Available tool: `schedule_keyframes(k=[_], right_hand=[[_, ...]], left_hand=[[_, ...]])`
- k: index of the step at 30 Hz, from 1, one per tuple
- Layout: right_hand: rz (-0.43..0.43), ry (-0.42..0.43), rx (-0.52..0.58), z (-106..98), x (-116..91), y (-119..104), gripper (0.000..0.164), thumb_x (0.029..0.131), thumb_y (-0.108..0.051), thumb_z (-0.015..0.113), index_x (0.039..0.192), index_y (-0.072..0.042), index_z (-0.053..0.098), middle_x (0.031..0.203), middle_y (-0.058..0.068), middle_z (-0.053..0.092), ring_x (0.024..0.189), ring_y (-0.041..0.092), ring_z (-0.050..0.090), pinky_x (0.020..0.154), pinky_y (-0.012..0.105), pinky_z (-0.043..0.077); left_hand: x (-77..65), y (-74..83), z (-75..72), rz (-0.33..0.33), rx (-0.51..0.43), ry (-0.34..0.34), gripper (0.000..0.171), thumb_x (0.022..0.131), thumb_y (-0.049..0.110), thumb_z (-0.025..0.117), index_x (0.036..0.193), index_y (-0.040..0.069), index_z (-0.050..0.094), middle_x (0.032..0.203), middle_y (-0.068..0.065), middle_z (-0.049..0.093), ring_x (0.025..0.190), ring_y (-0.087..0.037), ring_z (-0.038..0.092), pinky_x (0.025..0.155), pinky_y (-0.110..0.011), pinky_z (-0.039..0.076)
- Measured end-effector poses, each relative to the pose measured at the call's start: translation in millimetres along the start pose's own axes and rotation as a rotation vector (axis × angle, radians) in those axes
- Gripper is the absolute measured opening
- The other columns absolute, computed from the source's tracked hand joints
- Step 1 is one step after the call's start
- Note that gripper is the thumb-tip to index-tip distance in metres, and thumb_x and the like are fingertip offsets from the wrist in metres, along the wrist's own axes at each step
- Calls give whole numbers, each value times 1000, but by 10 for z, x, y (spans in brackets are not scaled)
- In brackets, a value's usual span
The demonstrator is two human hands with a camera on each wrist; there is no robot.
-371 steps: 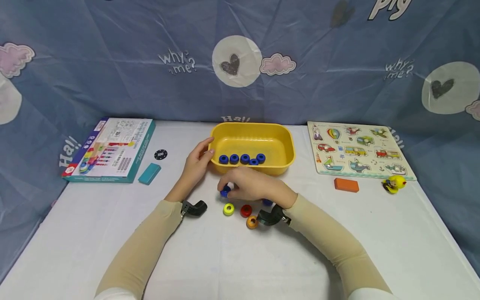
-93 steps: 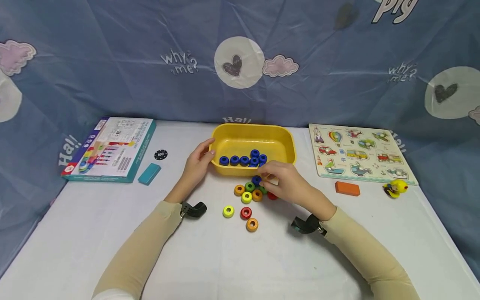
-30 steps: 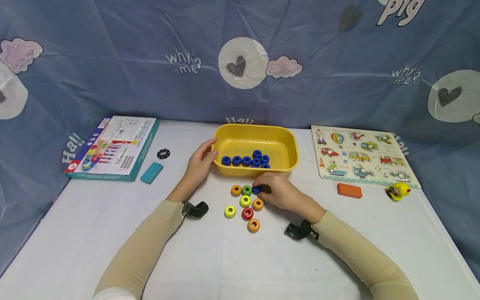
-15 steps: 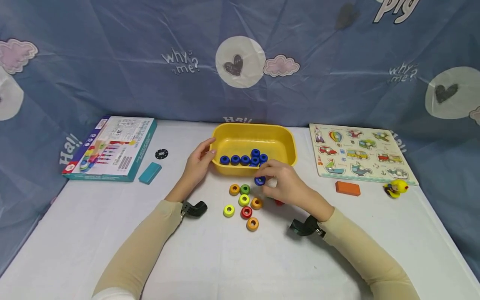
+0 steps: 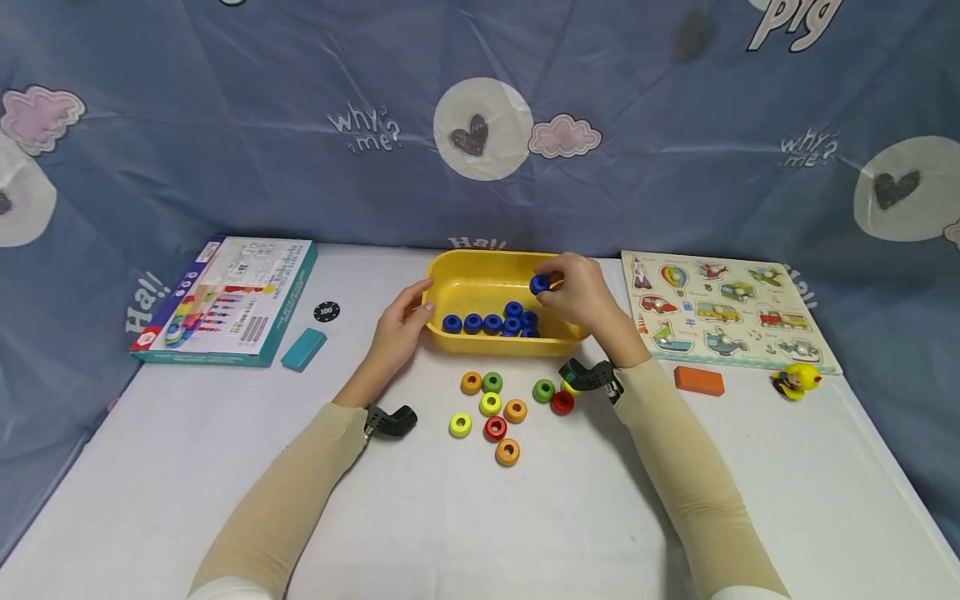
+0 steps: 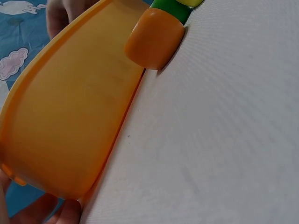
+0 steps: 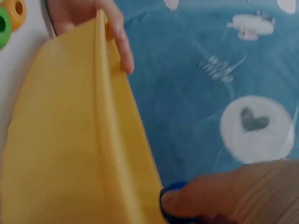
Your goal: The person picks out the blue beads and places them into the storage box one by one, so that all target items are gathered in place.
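My right hand (image 5: 581, 287) pinches a blue bead (image 5: 539, 284) between thumb and fingers over the right part of a yellow plastic tub (image 5: 510, 346). In the right wrist view the thumb lies against that blue bead (image 7: 175, 203), beside the tub wall. Several blue beads (image 5: 472, 323) lie along the near side inside the tub. My left hand (image 5: 401, 325) holds the tub's left end; in the left wrist view its fingertips (image 6: 70, 212) touch the outside. In front of the tub lie loose beads, among them green (image 5: 543, 390), red (image 5: 495, 429), orange (image 5: 507, 452) and yellow (image 5: 461, 425).
A boxed toy set (image 5: 225, 304), a black chip (image 5: 326, 312) and a teal block (image 5: 303, 350) are on the left. To the right lie a picture puzzle board (image 5: 723, 312), an orange block (image 5: 699, 381) and a yellow-headed figure (image 5: 797, 381). A blue cloth (image 5: 675, 192) hangs behind.
Over the earlier frames more blue beads have come into the tub. In the last half second my right hand has carried another blue bead up from the table over the tub; the left hand stays put.
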State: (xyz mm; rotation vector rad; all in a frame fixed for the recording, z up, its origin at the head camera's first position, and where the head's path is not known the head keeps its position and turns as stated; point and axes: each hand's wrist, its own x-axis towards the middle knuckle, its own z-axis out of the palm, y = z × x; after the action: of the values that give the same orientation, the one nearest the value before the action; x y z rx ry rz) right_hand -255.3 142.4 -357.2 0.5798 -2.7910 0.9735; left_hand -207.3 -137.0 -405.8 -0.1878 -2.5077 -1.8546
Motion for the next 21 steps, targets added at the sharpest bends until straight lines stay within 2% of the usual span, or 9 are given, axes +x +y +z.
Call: schedule_keyframes(k=[4, 10, 14, 21], right_hand=[[44, -59, -49, 136, 101, 115, 30, 76, 1, 71, 106, 3, 72, 101, 18, 71, 89, 30, 67, 83, 42, 57], [-17, -89, -97, 236, 114, 185, 25, 74, 4, 71, 98, 4, 73, 94, 19, 71, 85, 29, 64, 81, 42, 55], [-11, -123, -118, 251, 99, 178, 29, 73, 6, 69, 102, 5, 72, 98, 20, 71, 88, 29, 64, 82, 42, 56], [52, -244, -110, 277, 105, 187, 38, 78, 12, 61, 115, 4, 68, 114, 18, 70, 99, 30, 69, 88, 41, 58]], left_hand=[[-5, -6, 10, 4, -8, 1, 45, 101, 18, 49, 145, 9, 44, 153, -11, 41, 139, -29, 41, 115, -42, 37], [-13, -4, -18, 2, -2, 14, 45, 101, 17, 49, 145, 10, 45, 152, -11, 41, 138, -29, 42, 114, -43, 38], [-12, -6, -15, 9, -4, 7, 45, 101, 16, 49, 145, 9, 44, 153, -12, 40, 139, -30, 41, 115, -43, 37], [-2, -2, 3, 11, -13, 1, 45, 101, 17, 49, 145, 8, 44, 153, -12, 41, 138, -29, 42, 114, -42, 38]])
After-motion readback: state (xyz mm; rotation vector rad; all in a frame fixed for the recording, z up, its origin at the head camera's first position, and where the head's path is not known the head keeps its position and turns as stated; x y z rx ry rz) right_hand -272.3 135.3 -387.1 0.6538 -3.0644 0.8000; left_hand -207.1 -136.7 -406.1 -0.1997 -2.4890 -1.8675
